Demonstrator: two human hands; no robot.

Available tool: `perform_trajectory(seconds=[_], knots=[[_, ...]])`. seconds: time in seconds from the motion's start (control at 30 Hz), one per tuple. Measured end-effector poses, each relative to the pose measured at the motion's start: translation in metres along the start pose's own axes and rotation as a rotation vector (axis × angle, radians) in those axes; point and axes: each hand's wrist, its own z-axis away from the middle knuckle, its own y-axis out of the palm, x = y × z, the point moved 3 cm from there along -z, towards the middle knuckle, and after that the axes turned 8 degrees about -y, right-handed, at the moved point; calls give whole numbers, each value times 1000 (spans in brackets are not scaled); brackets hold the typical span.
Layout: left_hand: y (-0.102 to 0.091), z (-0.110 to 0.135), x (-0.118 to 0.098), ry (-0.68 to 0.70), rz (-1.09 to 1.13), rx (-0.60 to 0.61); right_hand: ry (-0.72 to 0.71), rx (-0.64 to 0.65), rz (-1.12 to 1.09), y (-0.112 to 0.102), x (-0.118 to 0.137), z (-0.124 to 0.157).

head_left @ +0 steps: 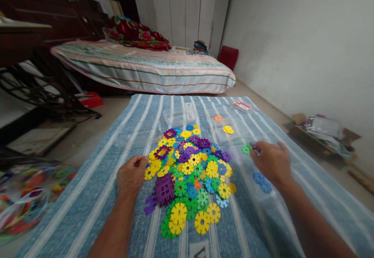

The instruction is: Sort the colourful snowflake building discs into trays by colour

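While most of the plastic discs (194,159) lie in one mixed-colour pile mid-table (96,195), only a few sit apart on the right — an orange piece (218,118) and a yellow disc (228,130) by the clear trays (216,132), a green disc (246,148), some blue discs (262,182). Looks early, bulk of pile left. Right hand (273,162) seems to pinch a purple piece (255,147) beside the green disc; left hand (132,175), fingers curled, at pile's left edge — can't tell if gripping.
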Motion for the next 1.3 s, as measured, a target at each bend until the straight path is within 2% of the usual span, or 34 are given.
perform_trajectory(seconds=[0.1,0.17,0.27,0.37,0.5,0.6,0.7,0.83,0.9,1.03,1.17,1.3], knots=[[1,0,1,-6,5,3,136,102,183,14,-57,-12],[1,0,1,-15,8,7,206,160,233,21,-84,-15],[1,1,1,-14,2,12,224,158,240,26,-93,-11],[1,1,1,3,-8,5,54,50,89,21,-60,4],[1,2,1,0,-15,-5,-220,-98,-244,3,15,35],[1,3,-1,1,-18,-1,-329,-61,-385,-6,63,54],[-1,4,-3,-3,-31,4,-339,22,-391,-4,91,67],[-1,5,-3,4,-30,-1,-367,127,-302,9,104,75],[0,4,-2,3,-16,-1,-394,140,-276,14,106,78],[2,3,1,-13,-7,-2,-435,114,-257,18,107,80],[2,2,2,-17,6,6,-452,45,-251,12,106,79],[3,1,3,-6,2,0,-462,-27,-250,1,95,61]])
